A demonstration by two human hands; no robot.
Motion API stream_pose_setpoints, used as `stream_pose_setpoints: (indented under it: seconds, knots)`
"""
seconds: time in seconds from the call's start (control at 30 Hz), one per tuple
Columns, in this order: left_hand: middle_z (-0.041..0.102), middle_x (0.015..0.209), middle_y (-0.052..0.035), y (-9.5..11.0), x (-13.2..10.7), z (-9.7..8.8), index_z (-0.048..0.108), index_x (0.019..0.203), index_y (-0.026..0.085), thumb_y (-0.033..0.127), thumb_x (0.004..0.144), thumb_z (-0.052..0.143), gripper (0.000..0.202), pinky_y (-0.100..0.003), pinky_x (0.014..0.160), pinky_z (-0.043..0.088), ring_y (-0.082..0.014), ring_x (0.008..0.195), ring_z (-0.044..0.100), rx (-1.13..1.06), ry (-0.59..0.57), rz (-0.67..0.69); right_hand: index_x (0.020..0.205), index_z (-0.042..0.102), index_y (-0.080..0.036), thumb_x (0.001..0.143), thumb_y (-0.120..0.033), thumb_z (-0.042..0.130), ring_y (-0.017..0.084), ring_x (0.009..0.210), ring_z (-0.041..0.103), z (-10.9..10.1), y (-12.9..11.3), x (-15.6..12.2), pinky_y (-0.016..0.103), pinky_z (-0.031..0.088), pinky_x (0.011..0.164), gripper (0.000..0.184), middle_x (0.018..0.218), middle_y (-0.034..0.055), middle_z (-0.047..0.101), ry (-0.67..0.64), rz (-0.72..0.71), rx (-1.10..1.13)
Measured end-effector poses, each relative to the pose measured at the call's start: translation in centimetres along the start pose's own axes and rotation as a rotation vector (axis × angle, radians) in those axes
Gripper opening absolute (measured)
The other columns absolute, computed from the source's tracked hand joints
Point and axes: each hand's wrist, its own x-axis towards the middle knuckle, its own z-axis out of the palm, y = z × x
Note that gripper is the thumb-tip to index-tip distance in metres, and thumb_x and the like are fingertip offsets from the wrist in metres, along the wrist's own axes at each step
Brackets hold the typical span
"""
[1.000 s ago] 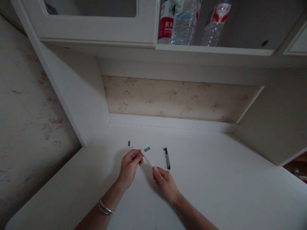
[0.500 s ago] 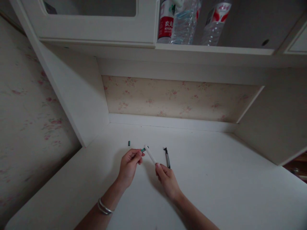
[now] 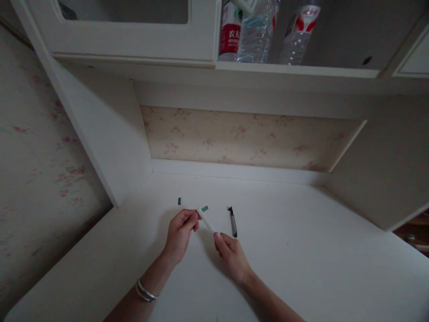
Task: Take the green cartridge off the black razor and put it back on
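Observation:
Both my hands hold a white pen-like barrel (image 3: 206, 222) just above the white desk (image 3: 301, 250). My left hand (image 3: 180, 235), with bangles on its wrist, pinches the barrel's far end with closed fingers. My right hand (image 3: 231, 257) grips the near end. A small green piece (image 3: 204, 208) lies on the desk just beyond the barrel's tip. Another small dark green piece (image 3: 179, 201) lies further left. A black pen part (image 3: 233, 221) lies to the right of the barrel.
A white side panel (image 3: 110, 134) closes the desk on the left, and flowered wallpaper (image 3: 241, 136) backs it. Overhead, a shelf (image 3: 295, 69) holds plastic water bottles (image 3: 254, 31). A cabinet door (image 3: 127, 31) hangs at upper left.
Half a second ago the barrel was held by the right hand alone, tip near the green piece. My left hand has since taken its far end again, as it did one second ago.

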Motion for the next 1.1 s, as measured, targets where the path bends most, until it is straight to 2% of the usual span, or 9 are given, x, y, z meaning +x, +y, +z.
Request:
stream_pose_setpoints:
  seconds: [0.07, 0.23, 0.37, 0.53, 0.7, 0.83, 1.0, 1.1]
  knots:
    - [0.058, 0.063, -0.0007, -0.01, -0.01, -0.03, 0.064, 0.08, 0.014, 0.03, 0.074, 0.07, 0.019, -0.022, 0.053, 0.035, -0.009, 0.056, 0.047, -0.003, -0.001, 0.014, 0.062, 0.042, -0.018, 0.091, -0.059, 0.036, 0.012, 0.052, 0.034, 0.02, 0.02, 0.01, 0.023, 0.024, 0.048, 0.05, 0.055, -0.0033, 0.036, -0.03, -0.009, -0.016]
    - [0.064, 0.076, -0.0057, -0.18, 0.0, -0.12, 0.063, 0.085, 0.013, 0.032, 0.074, 0.07, 0.023, -0.022, 0.055, 0.037, -0.0095, 0.058, 0.049, 0.001, 0.006, -0.014, 0.063, 0.041, -0.019, 0.091, -0.059, 0.036, 0.012, 0.052, 0.033, -0.18, -0.06, 0.11, 0.024, 0.025, 0.048, 0.049, 0.056, -0.0038, 0.034, 0.082, -0.003, -0.008]
    - [0.058, 0.063, -0.0009, -0.17, 0.04, -0.07, 0.063, 0.079, 0.013, 0.032, 0.074, 0.07, 0.02, -0.022, 0.054, 0.035, -0.0091, 0.056, 0.047, 0.006, -0.001, 0.003, 0.061, 0.041, -0.018, 0.091, -0.058, 0.036, 0.012, 0.053, 0.034, 0.04, -0.14, 0.03, 0.024, 0.025, 0.049, 0.05, 0.056, -0.0034, 0.036, -0.008, -0.029, -0.04]
    - [0.063, 0.075, -0.0048, -0.12, 0.04, -0.13, 0.063, 0.085, 0.013, 0.032, 0.075, 0.069, 0.022, -0.022, 0.055, 0.036, -0.0095, 0.058, 0.048, 0.009, 0.008, -0.018, 0.063, 0.041, -0.019, 0.091, -0.059, 0.036, 0.012, 0.052, 0.033, 0.04, 0.12, 0.19, 0.023, 0.025, 0.048, 0.049, 0.056, -0.0038, 0.035, 0.062, 0.005, 0.01]
    - [0.059, 0.066, -0.0011, -0.48, 0.06, -0.32, 0.063, 0.079, 0.014, 0.031, 0.074, 0.07, 0.019, -0.022, 0.055, 0.035, -0.0092, 0.057, 0.047, 0.003, -0.005, 0.001, 0.063, 0.042, -0.018, 0.092, -0.057, 0.035, 0.012, 0.054, 0.035, -0.14, 0.03, 0.18, 0.023, 0.025, 0.05, 0.049, 0.056, -0.0035, 0.037, -0.036, -0.023, -0.044]
    - [0.062, 0.073, -0.0035, -0.49, 0.06, -0.37, 0.063, 0.084, 0.014, 0.032, 0.075, 0.069, 0.02, -0.023, 0.056, 0.036, -0.0099, 0.06, 0.048, 0.007, 0.003, -0.023, 0.063, 0.04, -0.019, 0.092, -0.057, 0.035, 0.012, 0.054, 0.035, -0.18, -0.16, 0.29, 0.023, 0.026, 0.05, 0.049, 0.057, -0.0038, 0.035, 0.058, -0.019, -0.052]
    - [0.055, 0.06, 0.0005, -0.33, 0.02, -0.26, 0.062, 0.075, 0.014, 0.031, 0.075, 0.069, 0.018, -0.022, 0.055, 0.034, -0.0093, 0.056, 0.045, 0.022, -0.014, 0.0, 0.064, 0.044, -0.018, 0.093, -0.057, 0.033, 0.012, 0.053, 0.036, -0.13, -0.01, 0.19, 0.023, 0.026, 0.049, 0.05, 0.056, -0.0035, 0.037, -0.069, -0.024, -0.062]
    - [0.059, 0.067, -0.0018, -0.29, 0.06, -0.2, 0.063, 0.08, 0.014, 0.031, 0.075, 0.069, 0.018, -0.022, 0.055, 0.034, -0.0095, 0.058, 0.046, 0.015, -0.003, -0.015, 0.064, 0.042, -0.019, 0.092, -0.057, 0.034, 0.012, 0.054, 0.035, -0.21, -0.04, 0.21, 0.023, 0.026, 0.049, 0.049, 0.057, -0.0036, 0.036, 0.014, -0.021, -0.045]
